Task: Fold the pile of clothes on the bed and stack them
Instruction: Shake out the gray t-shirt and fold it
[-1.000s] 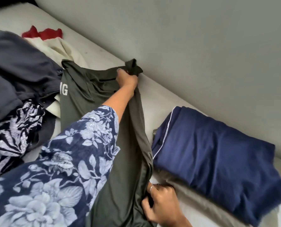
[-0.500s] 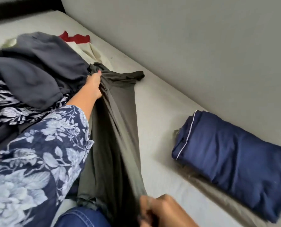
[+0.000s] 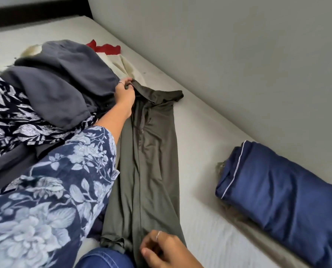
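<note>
olive garment (image 3: 151, 161): smooth, faintly sheened cloth | folded navy garment (image 3: 285, 194): matt cloth | wall (image 3: 238, 55): matt

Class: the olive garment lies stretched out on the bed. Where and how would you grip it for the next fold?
Probably the two ends of the olive garment: it lies long and narrow. The left hand pinches the far end, coming from the pile side; the right hand is at the near end.

olive garment (image 3: 147, 171) lengthwise on bed (image 3: 200, 144), unfolded pile (image 3: 55, 89) left
</note>
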`<move>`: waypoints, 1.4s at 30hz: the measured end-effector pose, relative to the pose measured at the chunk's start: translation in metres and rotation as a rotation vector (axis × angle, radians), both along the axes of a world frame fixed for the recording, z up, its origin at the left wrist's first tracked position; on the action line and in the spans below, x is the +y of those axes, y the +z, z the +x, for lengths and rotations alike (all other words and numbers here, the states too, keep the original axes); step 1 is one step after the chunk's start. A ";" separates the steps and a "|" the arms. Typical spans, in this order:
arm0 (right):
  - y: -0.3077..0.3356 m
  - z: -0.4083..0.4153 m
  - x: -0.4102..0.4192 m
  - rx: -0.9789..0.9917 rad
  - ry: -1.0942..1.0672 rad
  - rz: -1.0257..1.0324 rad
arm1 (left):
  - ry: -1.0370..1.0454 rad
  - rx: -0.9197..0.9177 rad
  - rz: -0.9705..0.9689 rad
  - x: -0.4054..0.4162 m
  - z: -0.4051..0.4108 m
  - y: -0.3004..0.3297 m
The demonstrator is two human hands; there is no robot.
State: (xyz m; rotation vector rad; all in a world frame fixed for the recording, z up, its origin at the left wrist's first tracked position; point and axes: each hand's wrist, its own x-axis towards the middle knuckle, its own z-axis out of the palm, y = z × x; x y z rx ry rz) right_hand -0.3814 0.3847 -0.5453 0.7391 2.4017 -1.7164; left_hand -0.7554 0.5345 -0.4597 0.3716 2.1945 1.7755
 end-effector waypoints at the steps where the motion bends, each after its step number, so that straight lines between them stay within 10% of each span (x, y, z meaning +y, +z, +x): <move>1: 0.022 -0.007 0.005 0.017 0.001 -0.028 | -0.050 0.036 -0.041 0.000 -0.002 -0.001; 16: 0.009 -0.042 0.009 -0.132 0.015 -0.033 | -0.467 0.415 -0.573 -0.160 0.086 0.004; 25: 0.006 -0.039 -0.012 -0.003 -0.165 0.028 | -0.764 0.010 -0.900 -0.266 0.146 0.013; 28: 0.003 -0.038 -0.015 0.029 -0.192 0.042 | -0.788 0.140 -1.050 -0.270 0.166 0.008; 33: 0.010 -0.035 -0.015 0.053 -0.197 -0.042 | -0.374 0.167 -0.924 -0.270 0.197 -0.027; 42: 0.039 -0.003 -0.025 0.003 -0.139 0.122 | -0.409 0.132 -0.732 -0.286 0.218 -0.022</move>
